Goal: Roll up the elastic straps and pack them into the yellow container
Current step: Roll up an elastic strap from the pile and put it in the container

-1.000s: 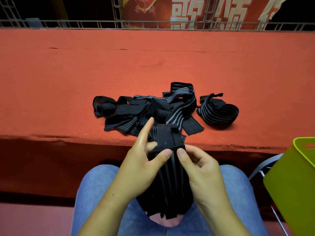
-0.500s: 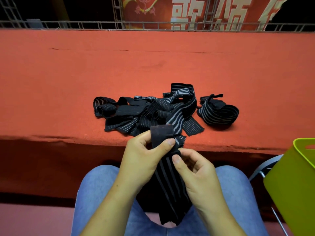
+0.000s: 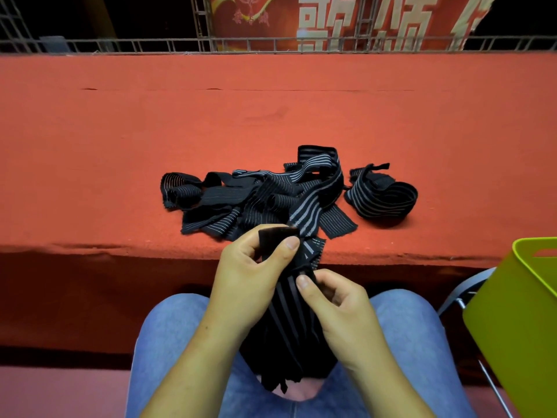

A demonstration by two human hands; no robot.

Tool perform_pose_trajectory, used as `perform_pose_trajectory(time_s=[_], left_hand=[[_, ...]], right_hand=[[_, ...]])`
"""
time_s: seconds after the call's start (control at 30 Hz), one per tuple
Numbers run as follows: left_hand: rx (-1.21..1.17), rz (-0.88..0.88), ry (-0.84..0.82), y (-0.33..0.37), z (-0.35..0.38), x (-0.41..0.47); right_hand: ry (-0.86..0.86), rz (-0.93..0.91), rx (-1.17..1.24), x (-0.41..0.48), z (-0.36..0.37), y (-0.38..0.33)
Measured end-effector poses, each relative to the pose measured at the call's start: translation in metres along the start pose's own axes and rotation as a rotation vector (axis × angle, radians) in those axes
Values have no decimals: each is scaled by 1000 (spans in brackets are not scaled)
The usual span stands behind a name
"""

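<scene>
I hold one black elastic strap (image 3: 289, 333) with grey stripes over my lap. My left hand (image 3: 250, 276) pinches its plain black top end between thumb and fingers. Just below, my right hand (image 3: 334, 300) pinches the strap's right edge with thumb and curled fingers. The rest of the strap hangs down between my knees. A tangled pile of black striped straps (image 3: 256, 200) lies on the red ledge (image 3: 120, 146) just beyond my hands. One loosely coiled strap (image 3: 382, 197) lies apart to the pile's right. The yellow container (image 3: 515, 327) stands at the right edge, its inside hidden.
The red ledge's front edge drops off right behind my hands. A metal chair frame (image 3: 461, 300) shows under the container. A metal railing (image 3: 271, 45) and a red banner stand at the back. My knees in blue jeans (image 3: 168, 333) fill the bottom.
My left thumb has slid up onto the strap's top end and the forefinger has curled in. My right hand has dropped a little down the strap. The top end is now folded narrower.
</scene>
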State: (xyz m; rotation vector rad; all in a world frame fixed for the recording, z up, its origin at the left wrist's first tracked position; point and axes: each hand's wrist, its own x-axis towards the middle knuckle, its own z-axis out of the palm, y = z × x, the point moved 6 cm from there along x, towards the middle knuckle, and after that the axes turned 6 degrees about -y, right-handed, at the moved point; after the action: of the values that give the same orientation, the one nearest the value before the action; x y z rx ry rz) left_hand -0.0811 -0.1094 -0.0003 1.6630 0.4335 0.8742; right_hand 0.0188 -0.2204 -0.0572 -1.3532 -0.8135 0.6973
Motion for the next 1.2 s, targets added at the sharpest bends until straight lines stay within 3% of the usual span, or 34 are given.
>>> perform_pose_trajectory(time_s=[0.13, 0.27, 0.43, 0.83, 0.97, 1.2], left_hand=[[67, -2, -149, -5, 4, -3], [-38, -119, -216, -15, 9, -8], [129, -28, -161, -14, 6, -5], [51, -32, -5, -11, 8, -8], [43, -30, -23, -12, 9, -9], [-5, -92, -202, -17, 14, -12]], right_hand=[[88, 38, 94, -2, -7, 2], [120, 67, 130, -1, -12, 3], [126, 90, 139, -1, -11, 5], [43, 128, 170, -3, 0, 7], [25, 94, 216, -3, 1, 4], [110, 60, 108, -3, -12, 1]])
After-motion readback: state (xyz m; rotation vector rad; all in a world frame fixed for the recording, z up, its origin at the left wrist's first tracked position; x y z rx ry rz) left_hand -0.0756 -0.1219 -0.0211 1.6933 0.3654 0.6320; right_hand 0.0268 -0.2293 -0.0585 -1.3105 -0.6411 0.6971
